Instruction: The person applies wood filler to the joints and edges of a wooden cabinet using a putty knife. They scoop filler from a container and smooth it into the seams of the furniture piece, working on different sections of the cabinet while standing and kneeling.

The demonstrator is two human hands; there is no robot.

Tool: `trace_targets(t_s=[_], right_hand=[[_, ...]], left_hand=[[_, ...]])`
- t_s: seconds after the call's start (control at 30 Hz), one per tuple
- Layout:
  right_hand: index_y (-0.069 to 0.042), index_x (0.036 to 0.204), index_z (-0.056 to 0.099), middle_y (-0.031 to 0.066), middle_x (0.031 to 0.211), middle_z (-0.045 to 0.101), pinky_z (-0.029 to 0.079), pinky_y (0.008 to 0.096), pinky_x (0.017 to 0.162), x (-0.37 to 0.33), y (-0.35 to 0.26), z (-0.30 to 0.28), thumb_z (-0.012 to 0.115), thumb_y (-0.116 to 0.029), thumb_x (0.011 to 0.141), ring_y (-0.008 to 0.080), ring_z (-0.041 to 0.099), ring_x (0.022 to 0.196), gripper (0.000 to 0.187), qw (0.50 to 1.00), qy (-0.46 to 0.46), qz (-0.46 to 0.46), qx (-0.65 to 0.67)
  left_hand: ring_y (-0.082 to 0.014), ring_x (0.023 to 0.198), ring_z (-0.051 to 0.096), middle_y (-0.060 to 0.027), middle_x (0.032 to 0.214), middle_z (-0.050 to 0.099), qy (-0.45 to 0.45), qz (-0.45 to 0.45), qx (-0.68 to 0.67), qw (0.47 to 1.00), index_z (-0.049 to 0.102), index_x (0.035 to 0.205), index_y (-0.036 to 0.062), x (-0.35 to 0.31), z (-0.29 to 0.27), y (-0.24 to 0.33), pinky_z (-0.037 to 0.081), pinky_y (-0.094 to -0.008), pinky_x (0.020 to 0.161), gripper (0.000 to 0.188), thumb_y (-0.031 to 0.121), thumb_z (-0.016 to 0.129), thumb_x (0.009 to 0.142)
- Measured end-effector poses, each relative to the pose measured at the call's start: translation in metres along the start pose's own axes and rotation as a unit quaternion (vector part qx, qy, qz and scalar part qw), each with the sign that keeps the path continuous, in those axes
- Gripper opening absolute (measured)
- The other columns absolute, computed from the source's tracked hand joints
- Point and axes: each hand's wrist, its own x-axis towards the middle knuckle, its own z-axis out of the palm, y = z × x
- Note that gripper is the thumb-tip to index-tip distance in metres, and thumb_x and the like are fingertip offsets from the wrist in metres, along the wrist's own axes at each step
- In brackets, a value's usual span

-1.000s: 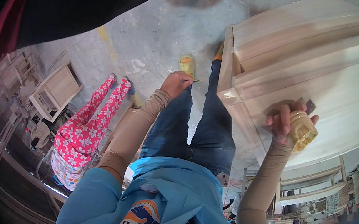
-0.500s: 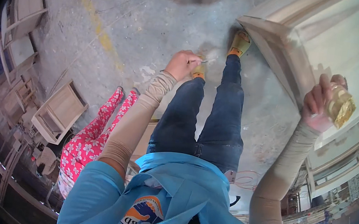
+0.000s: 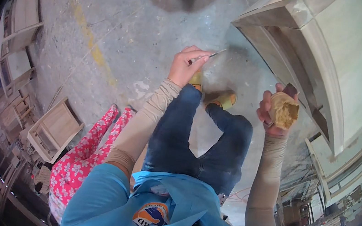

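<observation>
My left hand (image 3: 187,64) is out in front of my body, its fingers pinched on a thin pointed metal tool (image 3: 217,53) whose tip sticks out to the right. My right hand (image 3: 270,110) is wrapped round a small tan, rough-edged cup (image 3: 284,110) with a yellowish-brown inside. A dark brown piece (image 3: 291,90) shows beside the cup at my fingertips; its kind is unclear. To the right of that hand and apart from it stands a large pale wooden furniture piece (image 3: 358,68) with a curved panel and an open frame edge.
Grey concrete floor (image 3: 142,29) carries a worn yellow line (image 3: 90,35). Close on my left is another person in red flowered trousers (image 3: 87,155). Wooden frames (image 3: 56,130) stand at the left, and more pale furniture (image 3: 345,164) at the lower right.
My right hand has come away from the furniture panel, moving left with the cup. My left hand has turned, showing more of the tool. My right foot has stepped back toward me.
</observation>
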Motion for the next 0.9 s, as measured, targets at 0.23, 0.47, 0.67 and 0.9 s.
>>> trace_targets(t_s=[0.23,0.47,0.67,0.9], right_hand=[[-0.004,0.121,0.046,0.0175,0.087,0.051,0.036,0.0286,0.046,0.070,-0.062,-0.077,0.037,-0.052,0.090,0.0167,0.039,0.052,0.059,0.986,-0.087,-0.083,-0.113],[-0.002,0.116,0.042,0.0133,0.091,0.047,0.035,0.0246,0.054,0.128,-0.110,-0.078,0.056,-0.028,0.088,0.0132,0.042,0.060,0.041,0.962,-0.198,-0.131,-0.135],[0.001,0.111,0.043,0.0111,0.091,0.045,0.037,0.0254,0.058,0.142,-0.113,-0.082,0.060,-0.023,0.084,0.0142,0.042,0.061,0.039,0.956,-0.202,-0.173,-0.123],[0.003,0.108,0.044,0.0135,0.094,0.046,0.038,0.0278,0.063,0.139,-0.117,-0.085,0.057,-0.021,0.086,0.0171,0.042,0.069,0.035,0.959,-0.177,-0.192,-0.107]], left_hand=[[-0.0168,0.078,0.052,-0.0031,0.082,0.063,0.165,0.066,-0.142,0.974,0.072,0.093,0.0078,0.055,0.089,-0.051,0.043,-0.0254,0.071,0.018,0.002,0.067,0.076],[-0.0142,0.081,0.048,-0.0025,0.090,0.061,0.269,0.211,-0.161,0.926,0.070,0.097,0.0069,0.102,0.152,-0.095,0.042,-0.0236,0.068,0.028,-0.003,0.069,0.072],[-0.0121,0.084,0.046,-0.0041,0.095,0.057,0.332,0.317,-0.216,0.862,0.068,0.102,0.0048,0.132,0.183,-0.121,0.041,-0.0206,0.069,0.033,-0.006,0.070,0.071],[-0.0131,0.085,0.047,-0.0028,0.092,0.056,0.358,0.280,-0.247,0.856,0.069,0.102,0.0093,0.133,0.195,-0.106,0.042,-0.0214,0.071,0.036,-0.007,0.071,0.070]])
